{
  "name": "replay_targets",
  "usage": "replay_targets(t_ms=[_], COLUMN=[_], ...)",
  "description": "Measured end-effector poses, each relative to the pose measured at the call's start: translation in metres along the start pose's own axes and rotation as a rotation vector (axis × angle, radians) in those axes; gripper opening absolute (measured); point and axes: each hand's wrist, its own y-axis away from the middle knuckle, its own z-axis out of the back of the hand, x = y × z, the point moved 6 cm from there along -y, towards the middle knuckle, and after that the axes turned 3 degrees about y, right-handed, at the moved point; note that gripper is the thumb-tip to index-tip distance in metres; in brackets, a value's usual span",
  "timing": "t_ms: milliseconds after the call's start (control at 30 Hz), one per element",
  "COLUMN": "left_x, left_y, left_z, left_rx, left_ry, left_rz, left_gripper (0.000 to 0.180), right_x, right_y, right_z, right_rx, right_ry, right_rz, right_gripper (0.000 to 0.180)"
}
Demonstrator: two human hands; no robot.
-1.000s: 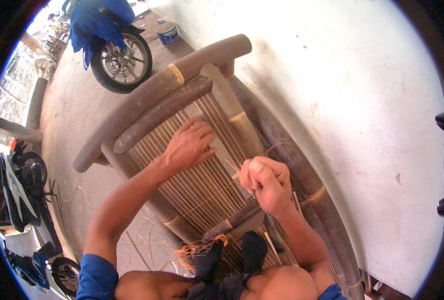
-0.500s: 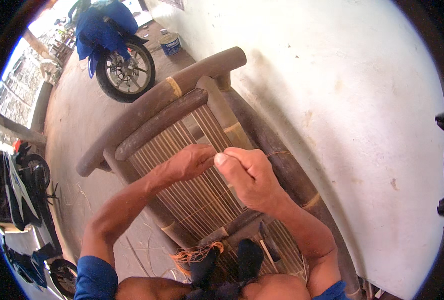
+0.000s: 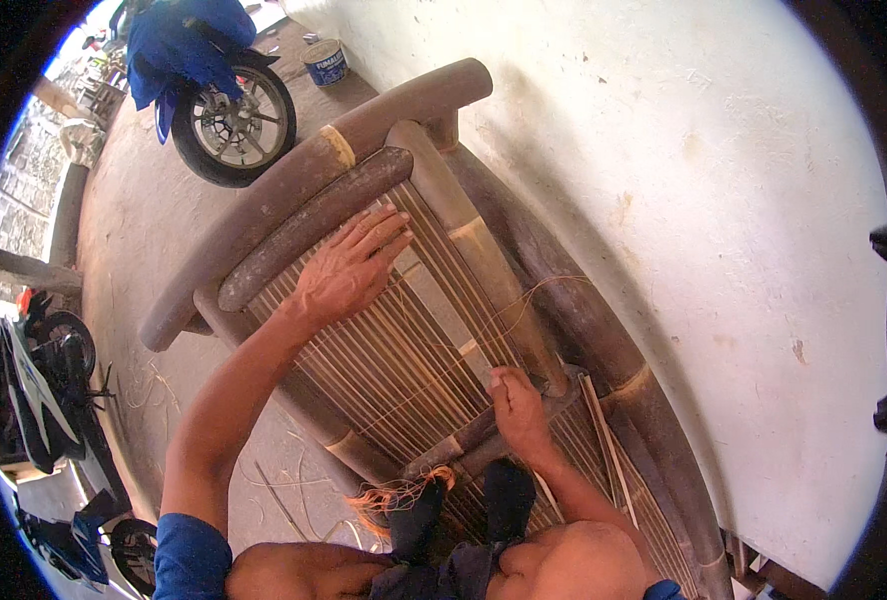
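A dark brown bamboo chair or bench frame point(image 3: 264, 225) holds a panel of thin bamboo slats point(image 3: 364, 370). My left hand point(image 3: 349, 265) lies on the upper slats with its fingers stretched out, beside a pale grey lengthwise gap or strip point(image 3: 434, 300); I cannot tell which. At the lower end of that strip, near the panel's bottom rail point(image 3: 454, 445), my right hand point(image 3: 519, 410) is closed, and what it grips is hidden. A thin tan strand point(image 3: 554, 280) loops across the right side post. Another fine strand crosses the slats.
A tangle of orange twine point(image 3: 394, 500) hangs by my feet on the slatted seat. One light bamboo strip point(image 3: 609, 440) lies to the right. Beyond stand a blue-covered motorcycle point(image 3: 234, 125) and a paint can point(image 3: 325, 62). A white wall point(image 3: 684, 250) rises at right; motorcycles stand left.
My hands, together over the panel before, have parted. The left moved up and flattened onto the slats; the right went down to the panel's lower end. The view shifted slightly.
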Motion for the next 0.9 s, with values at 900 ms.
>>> replay_targets(t_ms=[900], left_x=[0.0], left_y=[-0.014], left_z=[-0.003], left_rx=[-0.071], left_ry=[-0.026], left_rz=[-0.046], left_gripper=[0.021], right_x=[-0.013], right_y=[-0.005], right_z=[-0.016], right_rx=[-0.076], right_ry=[0.036], right_rz=[0.008], right_gripper=[0.027])
